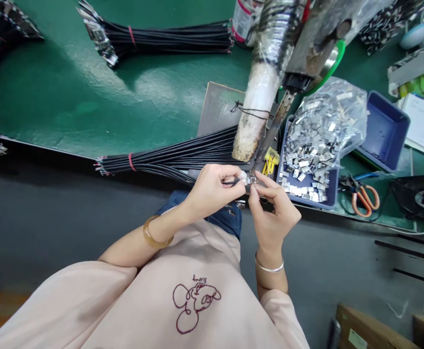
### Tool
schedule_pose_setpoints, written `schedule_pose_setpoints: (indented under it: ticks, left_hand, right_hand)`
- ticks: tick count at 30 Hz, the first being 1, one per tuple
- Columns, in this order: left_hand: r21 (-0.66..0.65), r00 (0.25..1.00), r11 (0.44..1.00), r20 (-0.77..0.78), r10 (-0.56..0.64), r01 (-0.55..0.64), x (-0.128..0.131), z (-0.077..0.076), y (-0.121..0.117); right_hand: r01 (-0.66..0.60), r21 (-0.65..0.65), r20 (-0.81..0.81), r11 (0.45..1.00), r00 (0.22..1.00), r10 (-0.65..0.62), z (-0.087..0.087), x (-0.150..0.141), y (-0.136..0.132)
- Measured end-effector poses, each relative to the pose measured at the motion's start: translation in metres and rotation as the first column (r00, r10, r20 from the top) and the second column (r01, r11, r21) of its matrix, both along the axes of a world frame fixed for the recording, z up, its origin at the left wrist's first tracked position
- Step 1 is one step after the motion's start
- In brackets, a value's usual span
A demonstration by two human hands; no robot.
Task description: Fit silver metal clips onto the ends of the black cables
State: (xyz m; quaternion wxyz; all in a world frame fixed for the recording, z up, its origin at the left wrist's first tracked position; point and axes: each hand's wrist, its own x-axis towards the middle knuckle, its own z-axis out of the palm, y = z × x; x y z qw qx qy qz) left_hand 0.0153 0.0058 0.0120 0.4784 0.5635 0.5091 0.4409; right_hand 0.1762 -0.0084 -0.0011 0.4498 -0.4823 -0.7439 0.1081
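My left hand pinches the end of a black cable just in front of the table edge. A small silver metal connector shell sits at that cable end, gripped between the thumb and fingers of my right hand. White wrapping covers a left fingertip. Behind my left hand lies a bundle of black cables, tied with a red band and fanning out toward the white duct. Right of my hands, many loose metal shells fill a blue tray, partly inside a clear plastic bag.
A white, plastic-wrapped duct and a metal arm come down close above my hands. Orange-handled pliers lie right of the tray, before a second blue tray. Another tied cable bundle rests at the back of the green table.
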Motion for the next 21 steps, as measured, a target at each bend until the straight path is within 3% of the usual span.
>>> schedule_pose_setpoints:
  ticks: [5,12,17,21]
  left_hand:
    - [0.009,0.999,0.999,0.031,0.031,-0.031,0.001,0.002,0.001]
    - [-0.035,0.999,0.999,0.021,-0.026,0.026,-0.001,-0.003,0.003]
    - [-0.099,0.984,0.980,0.062,-0.165,0.170,-0.010,0.001,0.007]
    - [-0.146,0.954,0.946,0.120,-0.274,0.290,-0.018,0.005,0.010]
  right_hand:
    - [-0.007,0.034,-0.009,0.999,1.000,0.007,0.003,-0.003,0.001]
    - [-0.013,-0.041,-0.064,0.999,0.998,0.011,-0.004,0.002,-0.004]
    - [0.004,0.067,-0.024,0.998,1.000,-0.002,0.000,0.001,-0.004]
    - [-0.060,0.026,-0.078,0.998,0.995,0.062,0.002,0.001,-0.003]
